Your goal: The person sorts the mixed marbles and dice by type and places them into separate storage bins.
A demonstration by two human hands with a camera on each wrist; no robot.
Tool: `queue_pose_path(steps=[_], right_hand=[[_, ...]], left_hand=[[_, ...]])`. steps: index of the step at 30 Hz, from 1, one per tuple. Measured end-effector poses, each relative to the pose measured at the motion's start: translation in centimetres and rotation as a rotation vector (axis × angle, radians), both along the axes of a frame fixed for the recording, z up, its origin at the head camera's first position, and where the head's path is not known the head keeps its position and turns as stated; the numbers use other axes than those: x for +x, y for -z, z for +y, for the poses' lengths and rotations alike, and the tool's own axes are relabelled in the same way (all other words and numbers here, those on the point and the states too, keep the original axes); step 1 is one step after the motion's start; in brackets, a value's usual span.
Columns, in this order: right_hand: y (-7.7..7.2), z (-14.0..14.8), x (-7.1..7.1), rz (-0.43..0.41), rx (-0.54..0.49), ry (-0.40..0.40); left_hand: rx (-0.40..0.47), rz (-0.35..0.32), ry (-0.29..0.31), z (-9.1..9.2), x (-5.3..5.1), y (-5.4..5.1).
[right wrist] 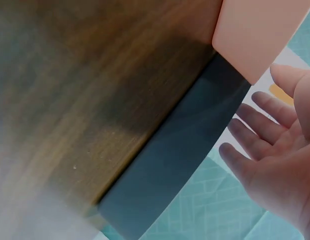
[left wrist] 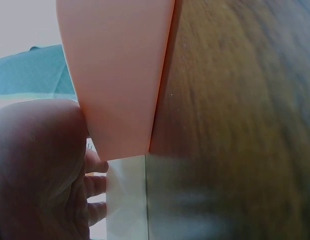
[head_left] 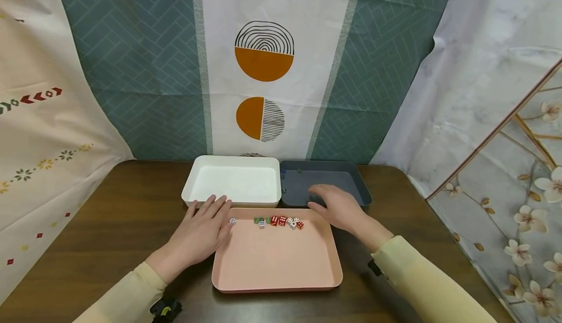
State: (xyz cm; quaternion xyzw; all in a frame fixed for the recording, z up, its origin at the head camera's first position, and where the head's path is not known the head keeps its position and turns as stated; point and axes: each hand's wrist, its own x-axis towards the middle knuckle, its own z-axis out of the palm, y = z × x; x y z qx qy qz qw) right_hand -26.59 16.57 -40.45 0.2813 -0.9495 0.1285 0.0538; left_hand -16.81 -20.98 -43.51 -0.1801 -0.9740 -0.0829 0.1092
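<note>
A pink tray [head_left: 276, 264] holds several small dice along its far side: red dice [head_left: 282, 221], green dice [head_left: 256, 220] and white ones, with one white die [head_left: 232, 220] apart near the far left corner. My left hand [head_left: 199, 232] lies over that corner, fingers extended toward the front rim of the white tray [head_left: 237, 181]; no object shows in its grasp. Over the dark blue-grey tray [head_left: 322, 174] hovers my right hand [head_left: 338, 211], its fingers loosely extended with nothing visible between them in the right wrist view. A few small dark dice [head_left: 283, 171] lie along that tray's left side.
The white and dark trays stand side by side behind the pink one on a brown wooden table [head_left: 131, 215]. A patterned cloth [head_left: 167, 69] hangs at the table's back edge, with more cloth on both sides.
</note>
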Motion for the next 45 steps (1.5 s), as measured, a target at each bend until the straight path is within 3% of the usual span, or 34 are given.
queue_pose_path(steps=[21, 45], right_hand=[[0.5, 0.2, 2.6, 0.048, -0.046, -0.092], [1.2, 2.3, 3.7, -0.112, -0.033, -0.161]], left_hand=[[-0.014, 0.014, 0.015, 0.1, -0.2, 0.2], [-0.013, 0.011, 0.014, 0.0, 0.1, 0.0]])
